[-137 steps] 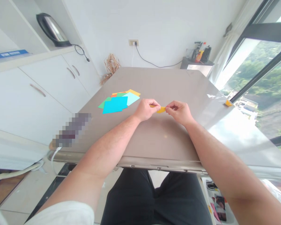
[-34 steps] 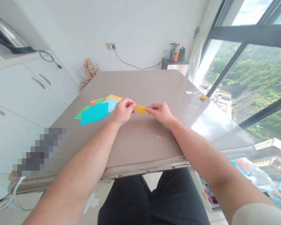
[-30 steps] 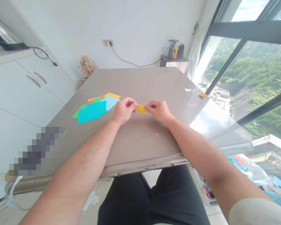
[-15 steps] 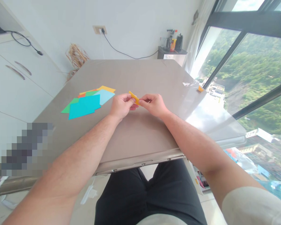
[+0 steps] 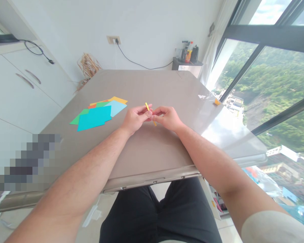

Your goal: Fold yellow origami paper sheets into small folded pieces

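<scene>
Between my two hands is a narrow folded piece of yellow paper [image 5: 147, 106]; one end sticks out above my fingers and the other shows below them. My left hand [image 5: 136, 118] pinches it from the left, thumb toward the middle. From the right, my right hand [image 5: 166, 117] presses on it with thumb and fingers closed. The fingertips of both hands meet and hide the paper's middle. Left of my hands, coloured paper sheets lie overlapped on the table, with a turquoise sheet [image 5: 95, 118] on top and a pale blue sheet [image 5: 117, 107] beside it.
The brown table [image 5: 147, 148] stretches out before me. A small orange folded piece [image 5: 217, 101] sits at its right edge, near white scraps [image 5: 204, 97]. A cabinet with bottles [image 5: 188, 55] stands beyond the far edge. The large window is on the right.
The yellow paper has turned from a wider, slanted face to a thin, steeper strip. My hands have come together over its middle. The view has tipped slightly upward.
</scene>
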`<state>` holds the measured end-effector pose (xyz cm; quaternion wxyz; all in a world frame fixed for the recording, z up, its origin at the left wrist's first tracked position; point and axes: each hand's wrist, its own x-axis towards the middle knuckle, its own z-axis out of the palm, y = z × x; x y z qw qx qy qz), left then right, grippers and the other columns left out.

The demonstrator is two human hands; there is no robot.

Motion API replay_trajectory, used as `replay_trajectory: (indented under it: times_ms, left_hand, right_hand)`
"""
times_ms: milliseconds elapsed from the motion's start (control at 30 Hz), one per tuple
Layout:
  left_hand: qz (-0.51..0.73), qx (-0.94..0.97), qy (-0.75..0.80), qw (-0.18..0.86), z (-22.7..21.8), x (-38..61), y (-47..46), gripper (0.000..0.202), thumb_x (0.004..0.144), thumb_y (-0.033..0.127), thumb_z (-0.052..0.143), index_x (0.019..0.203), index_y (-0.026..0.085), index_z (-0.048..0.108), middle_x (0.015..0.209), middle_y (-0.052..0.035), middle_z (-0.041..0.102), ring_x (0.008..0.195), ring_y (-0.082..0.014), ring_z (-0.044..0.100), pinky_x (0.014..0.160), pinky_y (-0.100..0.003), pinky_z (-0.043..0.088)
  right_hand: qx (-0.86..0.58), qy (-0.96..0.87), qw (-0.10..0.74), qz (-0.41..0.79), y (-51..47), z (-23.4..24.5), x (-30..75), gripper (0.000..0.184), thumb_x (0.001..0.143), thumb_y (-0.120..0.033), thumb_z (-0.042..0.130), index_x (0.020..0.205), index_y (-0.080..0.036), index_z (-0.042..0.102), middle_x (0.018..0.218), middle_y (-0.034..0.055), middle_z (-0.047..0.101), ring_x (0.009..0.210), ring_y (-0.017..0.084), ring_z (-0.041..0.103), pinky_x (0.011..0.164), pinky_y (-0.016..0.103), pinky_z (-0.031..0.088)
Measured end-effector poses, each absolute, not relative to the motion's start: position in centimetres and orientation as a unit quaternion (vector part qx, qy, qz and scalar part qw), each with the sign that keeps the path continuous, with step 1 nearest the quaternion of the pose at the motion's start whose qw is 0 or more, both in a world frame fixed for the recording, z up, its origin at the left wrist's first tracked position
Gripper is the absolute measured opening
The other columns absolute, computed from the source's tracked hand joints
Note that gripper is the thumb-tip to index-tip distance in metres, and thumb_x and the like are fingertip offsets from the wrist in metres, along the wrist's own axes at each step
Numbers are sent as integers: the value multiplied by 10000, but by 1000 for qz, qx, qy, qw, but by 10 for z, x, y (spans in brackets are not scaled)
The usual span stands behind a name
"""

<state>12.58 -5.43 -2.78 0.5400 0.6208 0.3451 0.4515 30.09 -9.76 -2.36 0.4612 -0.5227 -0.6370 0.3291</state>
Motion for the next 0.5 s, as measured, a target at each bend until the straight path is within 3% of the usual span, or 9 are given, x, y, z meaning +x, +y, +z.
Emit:
replay_trajectory:
  times_ms: [267, 500]
  left_hand:
    - [443, 634, 337, 537, -27, 124, -53, 611, 646, 519, 909, 1123, 160, 782, 1164, -135, 771, 1151, -343, 706, 941, -476, 621]
    - [442, 642, 333, 531, -26, 122, -54, 581, 633, 523, 917, 1081, 174, 798, 1292, -139, 731, 1186, -356, 689, 959, -479, 610]
  right_hand:
    - [-526, -620, 454, 364, -99, -20, 303, 285, 762, -433, 820, 877, -179, 759, 836, 40, 753, 753, 155, 648, 687, 270, 484]
    - [-497, -600, 470, 415, -100, -19, 304, 289, 736, -416, 833, 867, -174, 744, 805, 46, 759, 723, 163, 680, 665, 275, 528]
